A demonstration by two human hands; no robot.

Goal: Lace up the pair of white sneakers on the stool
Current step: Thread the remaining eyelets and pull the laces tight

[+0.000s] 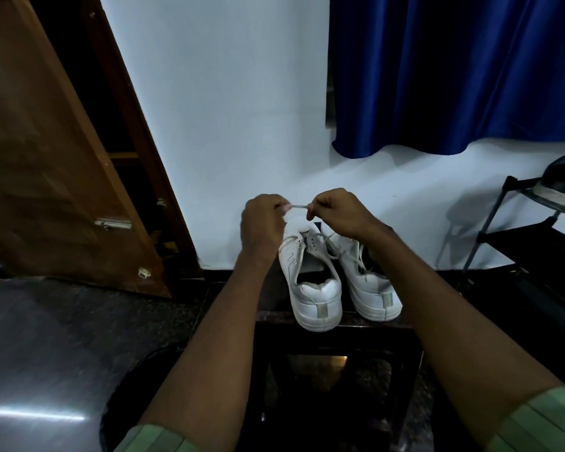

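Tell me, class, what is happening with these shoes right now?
A person is lacing white sneakers on a dark stool. The left hand and right hand each pinch a short stretch of white lace held taut between them, above the left sneaker. The right sneaker has loose lace across its front.

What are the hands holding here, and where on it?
Both hands pinch a white shoelace: left hand and right hand each grip one side of the short stretch held above the sneakers.
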